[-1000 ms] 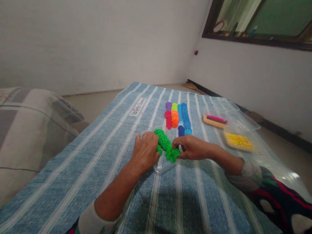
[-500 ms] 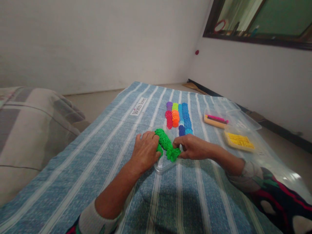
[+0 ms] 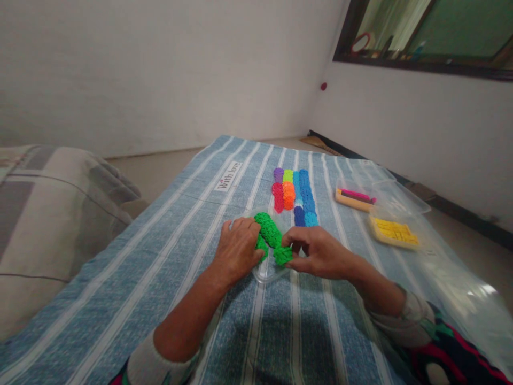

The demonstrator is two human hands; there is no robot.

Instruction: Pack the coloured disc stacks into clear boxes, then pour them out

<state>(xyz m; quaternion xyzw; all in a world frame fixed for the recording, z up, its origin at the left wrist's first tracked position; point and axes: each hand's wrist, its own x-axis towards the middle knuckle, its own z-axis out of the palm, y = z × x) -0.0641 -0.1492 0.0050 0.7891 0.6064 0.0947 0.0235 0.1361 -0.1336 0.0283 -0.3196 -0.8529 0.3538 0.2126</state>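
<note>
In the middle of the cloth a clear shallow plastic box [image 3: 263,275] holds rows of bright green scalloped discs [image 3: 269,230], packed overlapping. My left hand [image 3: 238,243] curls over the box's left side, its fingertips against the discs there. Between the thumb and fingers of my right hand [image 3: 318,250] is a bunch of green discs [image 3: 282,255] at the box's near right part. Just beyond the box, coloured discs [image 3: 288,195] lie in overlapping rows: purple, lime, red, orange and several blues. My fingers hide part of the box's rim.
A blue-and-white striped cloth [image 3: 192,235] covers the table. To the right are an open box of yellow pieces [image 3: 396,232], another with pink, dark and peach pieces [image 3: 355,199], and clear lids [image 3: 404,197]. A checked padded seat [image 3: 60,224] stands left of the table.
My right hand has shifted slightly left and nearer to me, and the bunch of green discs at its fingertips has moved with it. My left hand has stayed nearly still.
</note>
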